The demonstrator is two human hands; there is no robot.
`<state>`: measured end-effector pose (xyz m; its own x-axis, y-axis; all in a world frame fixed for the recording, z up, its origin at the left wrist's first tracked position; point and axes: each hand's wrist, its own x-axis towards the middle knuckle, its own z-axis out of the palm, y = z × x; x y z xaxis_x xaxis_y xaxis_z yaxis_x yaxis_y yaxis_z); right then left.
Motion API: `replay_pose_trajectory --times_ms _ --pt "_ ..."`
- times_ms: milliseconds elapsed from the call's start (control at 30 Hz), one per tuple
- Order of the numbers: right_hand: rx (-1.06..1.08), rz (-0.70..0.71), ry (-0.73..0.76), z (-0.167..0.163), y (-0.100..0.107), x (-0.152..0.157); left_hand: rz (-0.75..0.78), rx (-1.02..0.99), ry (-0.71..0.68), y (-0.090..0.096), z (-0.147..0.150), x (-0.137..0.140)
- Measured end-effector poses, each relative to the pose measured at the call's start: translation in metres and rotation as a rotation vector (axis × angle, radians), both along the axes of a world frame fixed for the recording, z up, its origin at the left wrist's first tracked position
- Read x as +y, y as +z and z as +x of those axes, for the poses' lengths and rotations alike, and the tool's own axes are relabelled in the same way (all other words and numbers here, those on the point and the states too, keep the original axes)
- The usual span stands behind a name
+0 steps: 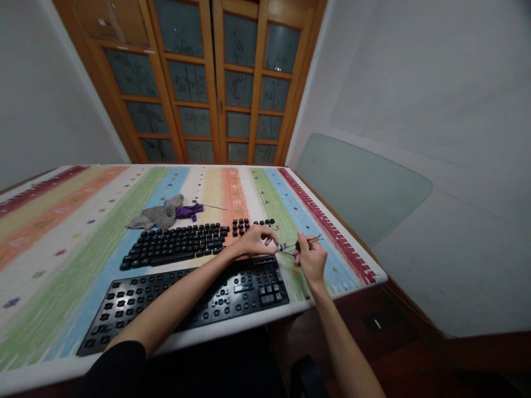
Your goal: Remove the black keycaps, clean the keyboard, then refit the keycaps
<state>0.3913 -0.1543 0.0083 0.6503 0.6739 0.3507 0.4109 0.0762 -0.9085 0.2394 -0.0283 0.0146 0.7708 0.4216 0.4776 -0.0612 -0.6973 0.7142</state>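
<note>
On the table [95, 257], most caps [174, 243] are lying beyond the keyboard [232, 301], a few still sitting on it, while the left hand [255, 241] is pinching a small piece [279, 247] and the right hand [312, 257] is gripping a tool [297, 246].

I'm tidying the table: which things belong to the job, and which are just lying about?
Job, seemingly: keyboard, loose keycaps, thin tool being held.

Just lying about, probably: grey bundle, purple cloth, thin rod; none is in hand.

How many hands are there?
2: the left hand just past the far edge of the black keyboard base, and the right hand right of it, holding a thin tool.
</note>
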Motion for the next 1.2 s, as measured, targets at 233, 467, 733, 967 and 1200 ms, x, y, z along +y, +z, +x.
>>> replay_pose_trajectory --times_ms 233,467,733,967,1200 --pt "0.063 0.003 0.048 -0.003 -0.006 -0.01 0.382 0.185 0.227 -0.014 0.013 0.031" --pt "0.03 -0.01 0.159 -0.016 -0.011 -0.03 0.512 0.409 0.309 -0.026 0.026 0.041" --pt "-0.033 -0.048 0.257 -0.029 -0.013 -0.056 0.518 0.452 0.308 -0.027 0.023 0.041" --pt "-0.204 -0.064 0.269 -0.029 -0.022 -0.07 0.511 0.462 0.316 -0.027 0.023 0.04" --pt "-0.291 -0.031 0.259 -0.031 -0.024 -0.07 0.502 0.469 0.316 -0.024 0.019 0.038"
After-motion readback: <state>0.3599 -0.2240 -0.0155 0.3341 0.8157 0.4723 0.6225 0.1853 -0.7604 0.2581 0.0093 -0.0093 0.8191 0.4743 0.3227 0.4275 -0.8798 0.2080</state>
